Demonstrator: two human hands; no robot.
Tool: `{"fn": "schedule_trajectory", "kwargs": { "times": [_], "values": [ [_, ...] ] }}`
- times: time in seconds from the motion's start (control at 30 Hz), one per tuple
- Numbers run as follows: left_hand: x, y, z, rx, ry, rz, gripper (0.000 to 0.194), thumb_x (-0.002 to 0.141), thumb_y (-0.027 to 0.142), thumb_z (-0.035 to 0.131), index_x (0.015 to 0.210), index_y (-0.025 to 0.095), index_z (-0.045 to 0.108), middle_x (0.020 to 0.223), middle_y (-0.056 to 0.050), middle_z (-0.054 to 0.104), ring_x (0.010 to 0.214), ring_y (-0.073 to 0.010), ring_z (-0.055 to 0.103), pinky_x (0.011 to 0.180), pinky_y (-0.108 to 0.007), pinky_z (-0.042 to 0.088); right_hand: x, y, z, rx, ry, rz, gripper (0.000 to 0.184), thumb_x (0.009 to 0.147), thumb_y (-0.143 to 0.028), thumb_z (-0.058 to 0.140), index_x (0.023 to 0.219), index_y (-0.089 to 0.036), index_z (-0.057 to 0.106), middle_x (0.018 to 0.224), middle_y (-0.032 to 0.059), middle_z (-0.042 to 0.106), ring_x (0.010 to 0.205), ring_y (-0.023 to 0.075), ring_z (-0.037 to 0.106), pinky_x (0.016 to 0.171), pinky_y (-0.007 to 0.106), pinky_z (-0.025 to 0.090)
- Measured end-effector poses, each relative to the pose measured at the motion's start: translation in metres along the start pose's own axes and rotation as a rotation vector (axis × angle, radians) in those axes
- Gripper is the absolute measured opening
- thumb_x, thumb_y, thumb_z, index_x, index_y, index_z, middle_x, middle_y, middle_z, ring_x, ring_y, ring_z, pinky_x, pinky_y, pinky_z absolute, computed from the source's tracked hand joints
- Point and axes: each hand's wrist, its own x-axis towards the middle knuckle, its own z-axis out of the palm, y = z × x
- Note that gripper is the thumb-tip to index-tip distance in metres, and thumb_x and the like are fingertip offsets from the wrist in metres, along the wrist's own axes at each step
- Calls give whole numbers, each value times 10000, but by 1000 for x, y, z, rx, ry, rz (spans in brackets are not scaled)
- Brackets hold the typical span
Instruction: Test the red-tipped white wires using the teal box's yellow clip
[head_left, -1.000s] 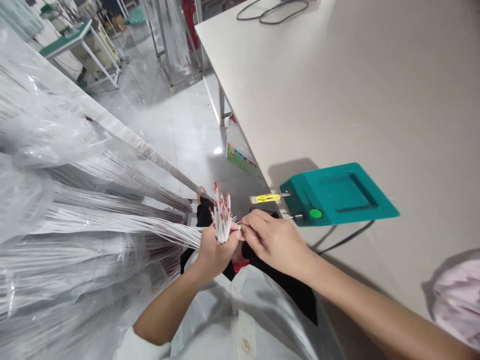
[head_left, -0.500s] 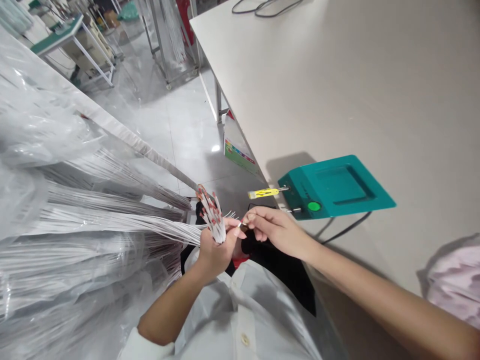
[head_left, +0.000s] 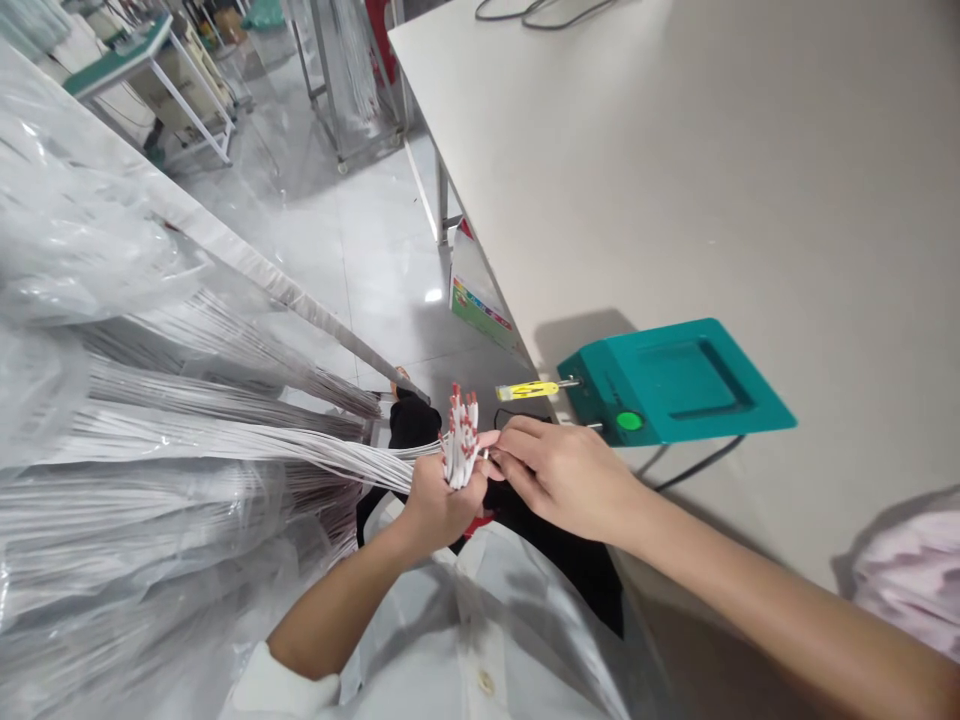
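My left hand is closed around a bundle of thin white wires with red tips, the tips pointing up. The wires run off to the left into plastic-wrapped bundles. My right hand is beside the bundle, fingers pinched at the wire ends near my left thumb; what it pinches is too small to name. A teal box with a green button and two metal pins sits on the table edge just right of my hands. A yellow-sleeved piece sticks out of its upper pin.
A large beige table fills the right side, with a black cable at its far end and another from the teal box. A pink cloth lies at the right edge. Racks and a green-topped bench stand on the shiny floor.
The wire bundle has tilted back upright and shifted right. My right hand has closed in against it.
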Motion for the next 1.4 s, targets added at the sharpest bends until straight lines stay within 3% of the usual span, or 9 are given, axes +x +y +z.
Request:
{"fn": "schedule_trajectory", "kwargs": {
  "times": [0.1,0.23,0.3,0.37,0.5,0.6,0.73,1.1,1.4],
  "values": [
    [7,-2,0,13,-2,0,340,749,220,559,1074,150,636,626,-11,662,379,-68,465,416,-199,373,-3,9,-13,-167,95,-21,240,827,-220,423,643,-182,572,619,37,574,529,134,517,482,273,300],
    [20,0,0,-40,-25,31,408,774,247,548,1168,141,549,745,-44,699,366,-50,450,397,-193,378,2,31,-32,-304,242,-2,220,833,-311,485,929,-181,634,912,112,660,798,238,581,674,342,382],
    [26,3,0,-73,-30,43,414,780,261,545,1173,131,532,734,-46,699,359,-47,443,385,-190,370,8,42,-37,-358,169,-16,200,828,-284,494,940,-199,636,906,113,664,844,265,564,752,398,360],
    [33,8,0,-99,-26,44,423,774,275,555,1168,124,528,734,-50,701,346,-44,434,365,-190,353,13,51,-39,-377,89,-41,146,821,-223,496,830,-218,642,823,93,671,838,262,555,796,430,326],
    [44,14,3,-138,-14,64,458,753,292,583,1168,105,528,719,-53,702,333,-38,420,354,-191,340,23,58,-42,-376,-13,-49,118,777,-207,566,683,-226,635,704,63,668,756,234,548,758,413,297],
    [51,15,4,-160,-26,91,477,749,306,591,1173,94,531,725,-62,705,330,-33,410,350,-191,331,32,56,-49,-386,-157,49,38,734,-253,634,743,-237,668,700,50,674,775,240,556,687,368,270],
    [57,15,6,-169,-31,108,505,754,325,593,1194,87,525,743,-79,709,333,-30,404,344,-188,319,44,51,-55,-382,-332,181,100,731,-292,636,803,-230,668,798,30,690,918,262,550,688,346,242],
    [55,8,12,-125,-29,43,568,767,298,588,1272,61,479,820,-121,714,334,-30,411,338,-189,313,38,52,-45,-374,-223,194,102,763,-201,531,709,-179,614,751,30,686,875,204,577,728,351,231],
    [60,2,23,-162,21,49,559,765,311,592,1268,90,487,831,-112,719,344,-22,405,349,-180,339,35,53,-44,-441,-211,157,86,777,-235,542,768,-170,597,800,58,676,893,243,569,860,433,227]
  ]
}}
